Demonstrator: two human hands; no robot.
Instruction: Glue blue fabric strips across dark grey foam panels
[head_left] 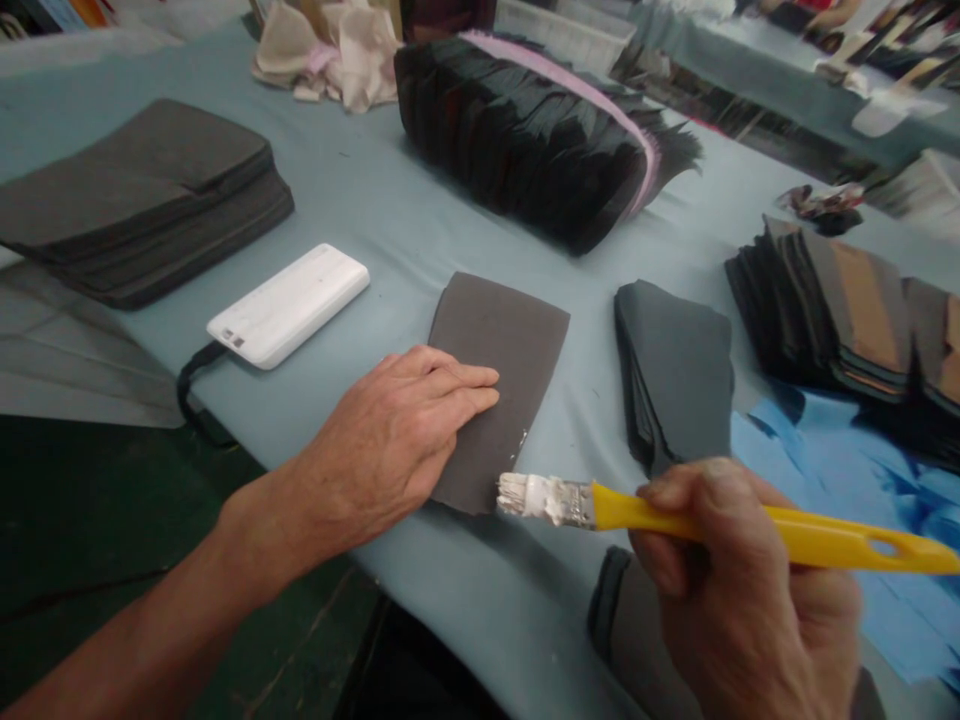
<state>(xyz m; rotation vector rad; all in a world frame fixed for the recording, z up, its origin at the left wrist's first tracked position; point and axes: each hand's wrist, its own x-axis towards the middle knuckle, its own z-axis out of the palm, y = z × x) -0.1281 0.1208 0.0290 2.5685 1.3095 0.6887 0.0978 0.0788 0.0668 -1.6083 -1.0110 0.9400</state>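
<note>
My left hand (397,435) lies flat, fingers together, on a dark grey cut piece (499,375) that rests on the blue-grey table (390,220). My right hand (742,590) grips a brush with a yellow handle (757,520). Its bristles, caked with white glue, sit at the piece's near right corner. A small white smear shows on that edge. Another dark piece (622,620) lies partly under my right hand.
A stack of dark grey pieces (679,370) lies right of the single piece. A white power bank (289,303) with a black cable is to the left, beyond it grey foam sheets (142,200). A tied black bundle (525,135) sits behind; fanned pieces (847,310) and blue scraps (847,450) right.
</note>
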